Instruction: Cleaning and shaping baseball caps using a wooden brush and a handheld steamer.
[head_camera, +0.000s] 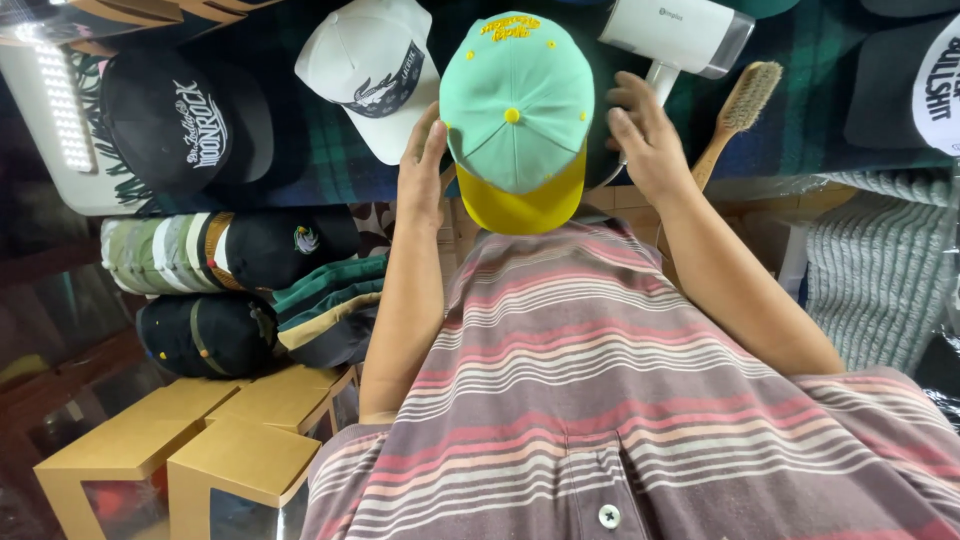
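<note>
while you look down over your striped shirt (600, 400), the mint cap (515, 105) with the yellow brim (522, 205) sits between your two hands, just above your chest, its crown facing up at you and the brim pointing back toward your body. your left hand (422, 170) is pressed flat against the cap's left side, fingers fairly straight and together, thumb side touching the edge of the crown. your right hand (645, 135) is on the other side with fingers loosely curled and spread; whether it actually touches the cap or sits just beside it, you cannot tell from here.

behind the cap lies a dark plaid cloth (800, 90). a white cap (370, 70) rests on it just left of the mint one, and a black cap (185, 120) with white lettering lies further left. right behind your right hand is a white handheld steamer (680, 35), and beside that a wooden brush (735, 115).

lower left, a row of stacked caps (230, 250) lies on its side, with more dark ones underneath. near the bottom left corner stand brown cardboard boxes (240, 460) with clear windows.
</note>
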